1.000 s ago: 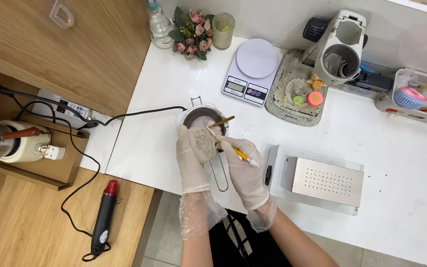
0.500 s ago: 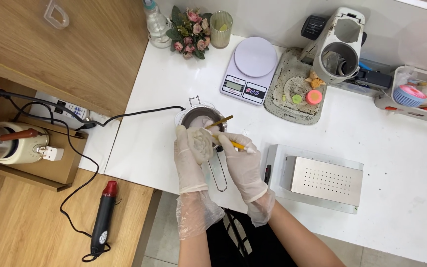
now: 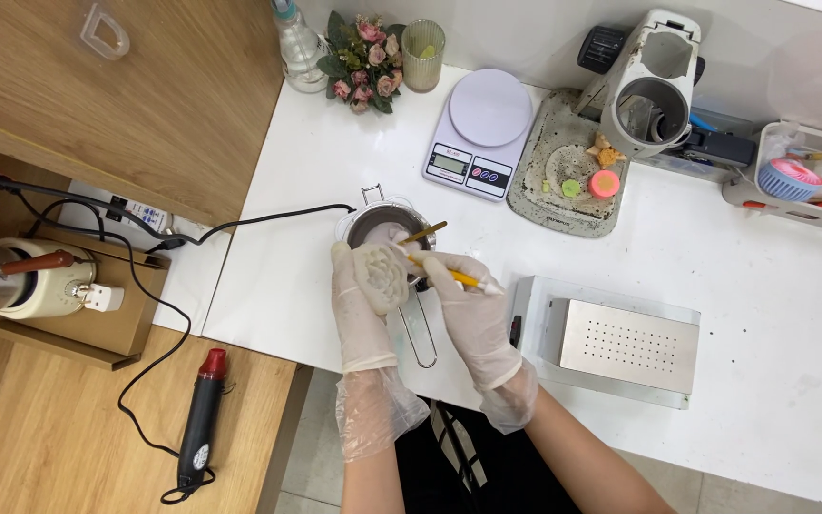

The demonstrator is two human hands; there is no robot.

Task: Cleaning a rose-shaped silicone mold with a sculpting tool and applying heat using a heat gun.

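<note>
A pale, cream-coloured flower-shaped moulded piece [image 3: 380, 278] is held at the centre of the frame in the gloved left hand [image 3: 362, 303], whose fingers are wrapped around it from below, just in front of a small round metal melting pot [image 3: 384, 227] with a wire handle. A thin yellow-handled tool [image 3: 449, 276] is gripped pen-fashion in the closed fingers of the gloved right hand [image 3: 468, 309], its tip brought against the piece; a wooden stick [image 3: 424, 232] is seen resting across the pot's rim. The piece appears already formed and out of any mould, with fine surface work seemingly under way; how much is left cannot be told. To the right, a flat perforated metal plate unit [image 3: 620, 338] is set on the white table [image 3: 753, 286]. In the upper middle a white digital kitchen scale [image 3: 479, 133] and a small bunch of pink flowers [image 3: 365, 52] are seen; at lower left a black heat gun with a red tip [image 3: 200, 419] is laid on a wooden bench [image 3: 59, 447].
</note>
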